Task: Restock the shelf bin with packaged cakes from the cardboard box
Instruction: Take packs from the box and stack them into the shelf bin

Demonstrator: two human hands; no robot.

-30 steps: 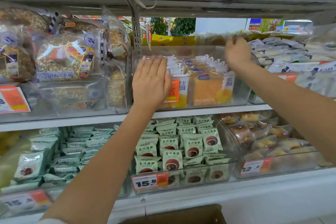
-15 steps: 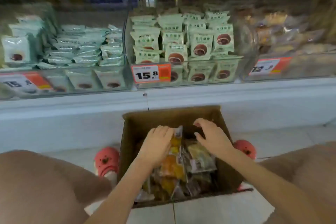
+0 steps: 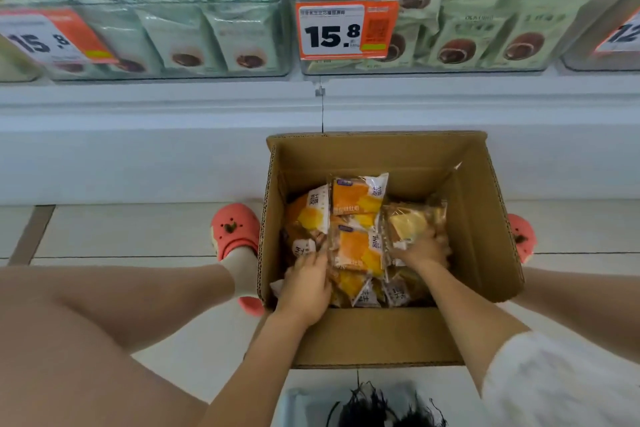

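Both hands (image 3: 363,267) among boxed cakes (image 3: 358,204)

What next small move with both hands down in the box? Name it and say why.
Probably close both hands on the stack of cake packs and lift it straight up. The left hand and right hand already flank it inside the cardboard box, fingers on the wrappers, and nothing has left the box yet.

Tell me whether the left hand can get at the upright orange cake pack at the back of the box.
Probably yes: the left hand is already inside the open cardboard box, and nothing covers the upright pack.
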